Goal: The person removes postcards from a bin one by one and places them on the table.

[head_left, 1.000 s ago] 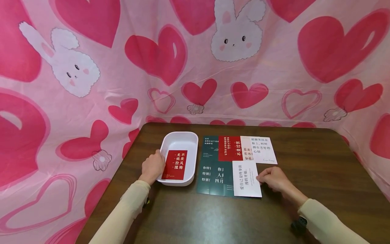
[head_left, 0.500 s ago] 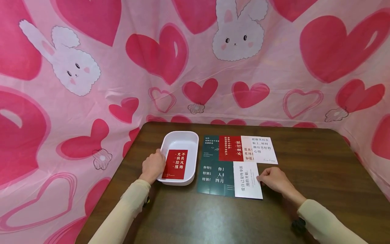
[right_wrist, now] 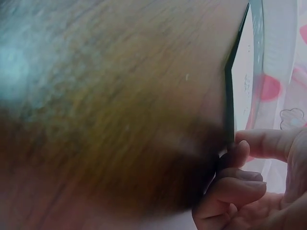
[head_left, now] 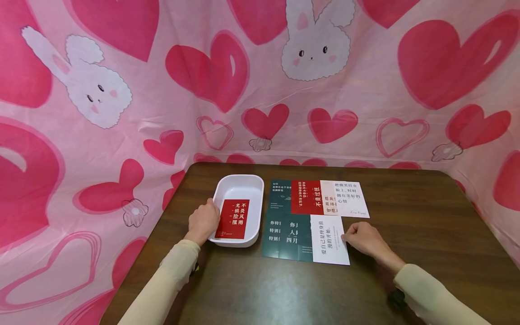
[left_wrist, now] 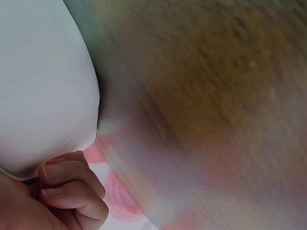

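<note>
My left hand (head_left: 203,222) grips the left rim of a white plastic tray (head_left: 253,189), fingers curled under it in the left wrist view. Inside the tray lies a red card (head_left: 233,220) with white Chinese characters. At the right, my right hand (head_left: 367,240) pinches the right edge of a white card (head_left: 330,240) between thumb and forefinger; the right wrist view shows this edge-on. That card partly overlaps dark green cards (head_left: 280,248) on its left. Behind lie a red card (head_left: 304,198), a cream card (head_left: 330,203) and another white card (head_left: 350,198), overlapping.
All of it sits on a dark brown wooden table (head_left: 260,289). Pink cloth (head_left: 252,90) with hearts and rabbits hangs behind the table and along its sides. The tray stands a little left of the overlapping cards.
The pinched white card has shifted very slightly to the right and towards me. The left hand and the tray look unmoved.
</note>
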Demonstrator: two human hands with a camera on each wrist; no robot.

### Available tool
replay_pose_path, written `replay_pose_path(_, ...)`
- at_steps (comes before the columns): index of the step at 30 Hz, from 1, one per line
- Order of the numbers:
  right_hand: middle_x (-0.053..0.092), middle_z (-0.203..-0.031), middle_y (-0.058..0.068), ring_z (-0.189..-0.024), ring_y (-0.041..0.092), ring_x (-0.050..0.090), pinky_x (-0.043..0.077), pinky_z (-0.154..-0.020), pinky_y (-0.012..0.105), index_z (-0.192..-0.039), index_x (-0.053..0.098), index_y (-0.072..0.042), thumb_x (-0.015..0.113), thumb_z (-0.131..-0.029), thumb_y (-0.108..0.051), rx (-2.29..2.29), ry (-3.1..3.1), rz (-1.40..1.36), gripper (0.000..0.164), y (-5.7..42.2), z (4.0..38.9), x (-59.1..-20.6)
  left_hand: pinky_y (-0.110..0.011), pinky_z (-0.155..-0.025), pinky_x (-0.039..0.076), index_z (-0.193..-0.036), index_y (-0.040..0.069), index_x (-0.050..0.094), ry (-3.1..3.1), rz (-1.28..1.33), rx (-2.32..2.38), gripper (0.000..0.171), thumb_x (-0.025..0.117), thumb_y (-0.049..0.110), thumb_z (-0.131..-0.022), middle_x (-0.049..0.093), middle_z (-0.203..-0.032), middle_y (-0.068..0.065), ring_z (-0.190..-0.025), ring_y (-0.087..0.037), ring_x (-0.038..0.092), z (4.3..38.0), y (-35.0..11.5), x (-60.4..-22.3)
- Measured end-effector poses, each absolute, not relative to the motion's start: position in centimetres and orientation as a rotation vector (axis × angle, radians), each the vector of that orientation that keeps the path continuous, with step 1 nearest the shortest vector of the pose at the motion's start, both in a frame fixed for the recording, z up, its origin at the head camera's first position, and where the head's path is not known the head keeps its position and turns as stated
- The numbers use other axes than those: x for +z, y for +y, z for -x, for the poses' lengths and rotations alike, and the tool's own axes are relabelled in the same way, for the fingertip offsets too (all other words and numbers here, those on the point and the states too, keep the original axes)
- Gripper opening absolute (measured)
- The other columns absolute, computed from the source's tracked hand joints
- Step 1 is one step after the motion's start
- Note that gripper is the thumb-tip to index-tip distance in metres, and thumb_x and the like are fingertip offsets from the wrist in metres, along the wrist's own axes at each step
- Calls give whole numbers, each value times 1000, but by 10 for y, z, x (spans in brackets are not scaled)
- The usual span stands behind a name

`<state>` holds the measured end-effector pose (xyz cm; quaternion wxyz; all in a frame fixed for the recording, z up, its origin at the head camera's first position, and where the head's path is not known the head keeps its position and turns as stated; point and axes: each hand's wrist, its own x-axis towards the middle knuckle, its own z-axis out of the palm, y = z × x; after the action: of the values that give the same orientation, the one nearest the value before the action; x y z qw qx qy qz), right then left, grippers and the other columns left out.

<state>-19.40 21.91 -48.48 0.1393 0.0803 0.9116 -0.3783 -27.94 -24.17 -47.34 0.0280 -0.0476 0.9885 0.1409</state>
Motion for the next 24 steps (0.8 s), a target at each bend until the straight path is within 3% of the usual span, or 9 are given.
replay_pose_path(24,61,-78,7,-71,24,53,41,-62,33,-86,69,-4,72,-96,-19,-980,2659,-184,18,217,196,-484,-52,-78,63,-137,-6,51,3049,166,440,51,67,27,-101,68,-103,-20,-82,-32,70,278,-241,-474)
